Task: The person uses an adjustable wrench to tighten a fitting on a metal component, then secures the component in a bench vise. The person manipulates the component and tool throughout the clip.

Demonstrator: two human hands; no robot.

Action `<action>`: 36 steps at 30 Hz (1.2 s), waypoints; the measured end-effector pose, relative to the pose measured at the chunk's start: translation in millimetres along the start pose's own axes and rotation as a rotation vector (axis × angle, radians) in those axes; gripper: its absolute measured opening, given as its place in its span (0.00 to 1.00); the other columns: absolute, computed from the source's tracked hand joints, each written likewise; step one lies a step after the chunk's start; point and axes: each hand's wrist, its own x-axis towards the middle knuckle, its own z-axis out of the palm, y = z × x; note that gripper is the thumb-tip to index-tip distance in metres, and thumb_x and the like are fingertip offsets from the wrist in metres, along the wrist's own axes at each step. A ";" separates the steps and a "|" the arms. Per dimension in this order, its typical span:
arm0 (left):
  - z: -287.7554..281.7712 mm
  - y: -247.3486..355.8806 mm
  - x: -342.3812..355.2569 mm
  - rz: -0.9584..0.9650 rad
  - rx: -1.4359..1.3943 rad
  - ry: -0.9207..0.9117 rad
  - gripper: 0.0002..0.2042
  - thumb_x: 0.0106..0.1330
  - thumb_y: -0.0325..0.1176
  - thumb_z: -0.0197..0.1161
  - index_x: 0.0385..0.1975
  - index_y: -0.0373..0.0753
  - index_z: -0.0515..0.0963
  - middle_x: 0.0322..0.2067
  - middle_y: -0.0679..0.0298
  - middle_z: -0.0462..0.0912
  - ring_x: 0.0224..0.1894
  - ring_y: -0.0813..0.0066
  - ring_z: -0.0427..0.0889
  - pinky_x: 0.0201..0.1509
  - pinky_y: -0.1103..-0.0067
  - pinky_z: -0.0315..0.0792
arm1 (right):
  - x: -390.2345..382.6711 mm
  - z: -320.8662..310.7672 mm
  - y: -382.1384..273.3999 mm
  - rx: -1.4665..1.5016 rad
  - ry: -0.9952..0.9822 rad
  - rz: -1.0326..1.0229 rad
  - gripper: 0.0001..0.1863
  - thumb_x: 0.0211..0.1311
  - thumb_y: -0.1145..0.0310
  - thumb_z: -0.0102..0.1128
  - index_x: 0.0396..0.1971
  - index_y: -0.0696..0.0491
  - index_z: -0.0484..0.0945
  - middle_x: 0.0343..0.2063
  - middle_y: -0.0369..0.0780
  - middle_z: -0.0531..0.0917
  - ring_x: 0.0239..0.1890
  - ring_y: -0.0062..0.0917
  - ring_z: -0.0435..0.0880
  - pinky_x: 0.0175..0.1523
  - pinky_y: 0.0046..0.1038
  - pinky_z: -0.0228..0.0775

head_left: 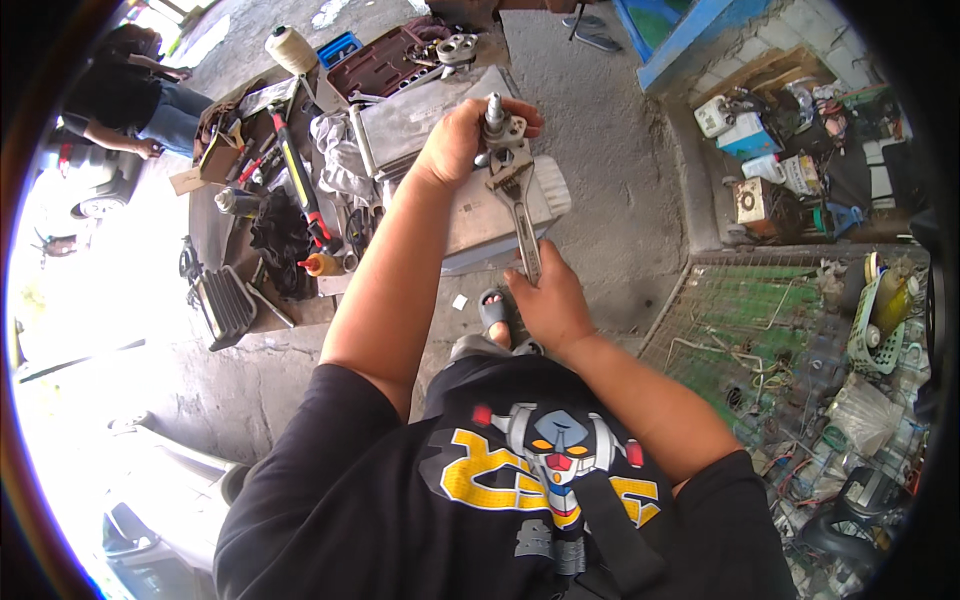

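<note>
My left hand is closed around a grey metal machine part with a stepped shaft pointing up; its exact kind is unclear. In my right hand is the handle of a silver adjustable wrench. The wrench's jaws sit against the near side of the metal part, though I cannot tell how firmly they grip it. Both things are held above a worn, pale box-like surface, which is partly hidden by my left forearm.
Left of my arm, a cluttered bench holds a red-and-black long tool, a thread cone, a brown socket case and rags. A person stands at far left. Wire mesh and a green basket are at right.
</note>
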 end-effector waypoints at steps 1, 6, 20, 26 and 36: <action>-0.7 -3.1 -1.4 -0.016 -0.044 0.019 0.33 0.79 0.50 0.40 0.59 0.25 0.84 0.54 0.45 0.91 0.57 0.54 0.91 0.68 0.64 0.81 | 0.2 0.2 1.3 -0.006 -0.011 0.026 0.19 0.72 0.65 0.71 0.52 0.59 0.75 0.35 0.56 0.89 0.34 0.58 0.89 0.41 0.51 0.80; -3.6 -10.0 1.6 -0.059 -0.082 0.016 0.33 0.81 0.51 0.40 0.56 0.26 0.84 0.46 0.50 0.91 0.48 0.58 0.91 0.61 0.65 0.83 | -1.8 1.7 1.6 -0.129 0.032 0.070 0.17 0.72 0.66 0.69 0.50 0.60 0.74 0.29 0.59 0.87 0.37 0.64 0.88 0.42 0.55 0.79; 1.1 -10.1 -4.6 0.066 0.108 0.031 0.33 0.85 0.55 0.42 0.50 0.30 0.87 0.41 0.58 0.91 0.44 0.68 0.88 0.55 0.72 0.81 | -6.4 4.3 -0.1 -0.181 0.038 0.077 0.18 0.71 0.65 0.69 0.51 0.58 0.74 0.28 0.58 0.87 0.34 0.62 0.88 0.40 0.59 0.79; 0.8 -11.3 -4.5 0.066 0.080 0.027 0.35 0.86 0.59 0.43 0.52 0.30 0.87 0.42 0.57 0.92 0.45 0.68 0.88 0.56 0.72 0.82 | -6.4 6.0 2.5 -0.168 0.069 0.055 0.13 0.71 0.68 0.69 0.46 0.58 0.75 0.26 0.56 0.86 0.33 0.60 0.88 0.38 0.54 0.78; 3.3 -5.3 -7.5 0.020 0.137 0.012 0.38 0.86 0.62 0.37 0.51 0.31 0.87 0.42 0.58 0.91 0.44 0.68 0.87 0.55 0.72 0.80 | -9.4 5.2 3.8 -0.119 0.049 0.064 0.13 0.71 0.69 0.68 0.46 0.58 0.75 0.28 0.55 0.87 0.33 0.59 0.88 0.37 0.52 0.79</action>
